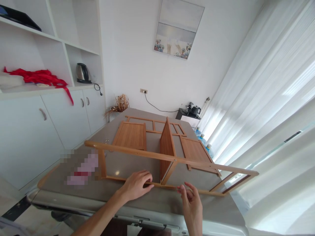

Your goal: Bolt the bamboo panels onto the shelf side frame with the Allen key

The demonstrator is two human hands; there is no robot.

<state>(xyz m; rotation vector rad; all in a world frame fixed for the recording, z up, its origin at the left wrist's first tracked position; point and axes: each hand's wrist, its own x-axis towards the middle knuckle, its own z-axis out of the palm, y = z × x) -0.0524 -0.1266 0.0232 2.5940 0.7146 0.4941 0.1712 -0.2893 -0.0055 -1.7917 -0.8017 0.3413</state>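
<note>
A light wooden ladder-like side frame (150, 153) stands on edge on the table, with a slatted wooden shelf panel (167, 139) joined upright to its middle crosspiece. My left hand (137, 186) is at the lower rail, left of that crosspiece, its fingers curled over the wood and its thumb in front. To the right of the crosspiece, my right hand (191, 201) is close to the same rail, with thumb and index finger pinched together and the other fingers bent. Whatever may be between those fingertips is too small to make out.
Beyond the frame lie two more panels, a left panel (130, 136) and a right panel (197, 150), and another ladder-like frame (147, 124). A blurred pinkish patch (85, 168) covers something at the left. White cabinets (24, 124) flank the grey table (73, 193).
</note>
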